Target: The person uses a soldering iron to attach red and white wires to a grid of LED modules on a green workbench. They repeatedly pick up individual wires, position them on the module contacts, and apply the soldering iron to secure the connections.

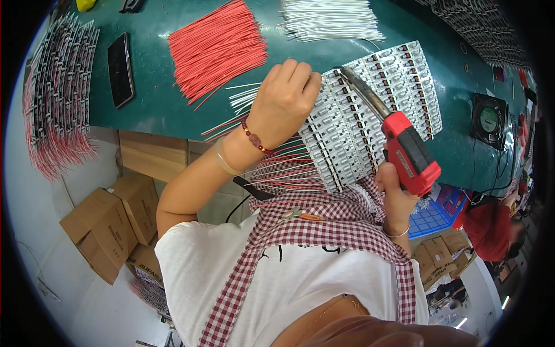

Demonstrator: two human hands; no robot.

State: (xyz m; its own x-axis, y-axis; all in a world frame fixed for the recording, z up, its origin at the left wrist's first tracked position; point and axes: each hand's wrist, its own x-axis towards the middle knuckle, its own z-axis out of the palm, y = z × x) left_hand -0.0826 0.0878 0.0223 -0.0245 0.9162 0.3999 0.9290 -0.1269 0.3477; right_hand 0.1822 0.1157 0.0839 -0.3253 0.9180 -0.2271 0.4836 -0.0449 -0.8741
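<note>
My right hand (396, 194) grips a red and black soldering gun (409, 153). Its metal tip points up and left, reaching the top edge of a silvery panel of small circuit boards (361, 115). Beside that tip, at the panel's upper left, my left hand (287, 95) is closed with the fingers curled; what they pinch is hidden. White wires (244, 99) stick out to the left from behind this hand. Red and white wires (289, 168) run from the panel's left edge, below my left wrist, over the checked apron (324, 231).
On the green table (153, 110) lie a bundle of red wires (218, 49), white wires (329, 18) and a phone (120, 70). Wired panels (60, 87) hang over the left end. A small fan (489, 120) stands right. Cardboard boxes (107, 225) sit below; another person (488, 231) is at right.
</note>
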